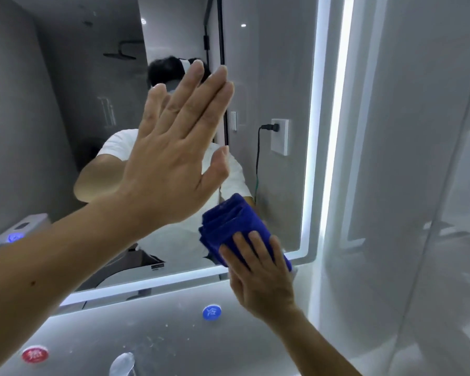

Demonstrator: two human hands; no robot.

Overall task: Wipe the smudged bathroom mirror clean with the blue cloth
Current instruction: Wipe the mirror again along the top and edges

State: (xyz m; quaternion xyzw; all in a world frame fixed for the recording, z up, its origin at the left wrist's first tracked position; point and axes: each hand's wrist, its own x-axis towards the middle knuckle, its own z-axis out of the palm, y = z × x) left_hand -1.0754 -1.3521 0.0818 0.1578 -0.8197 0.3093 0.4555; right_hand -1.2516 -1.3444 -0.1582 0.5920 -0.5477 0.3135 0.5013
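Note:
The bathroom mirror fills the upper view, framed by a lit white strip along its right and bottom edges. My left hand lies flat against the glass near the middle, fingers straight and together. My right hand presses a folded blue cloth onto the mirror's lower right corner with straight fingers on top of the cloth. The cloth's lower part is hidden under my fingers. A person's reflection sits behind my left hand.
Below the mirror a grey wall panel carries a blue round sticker and a red round sticker. A chrome tap top shows at the bottom edge. Glossy white wall tiles stand to the right.

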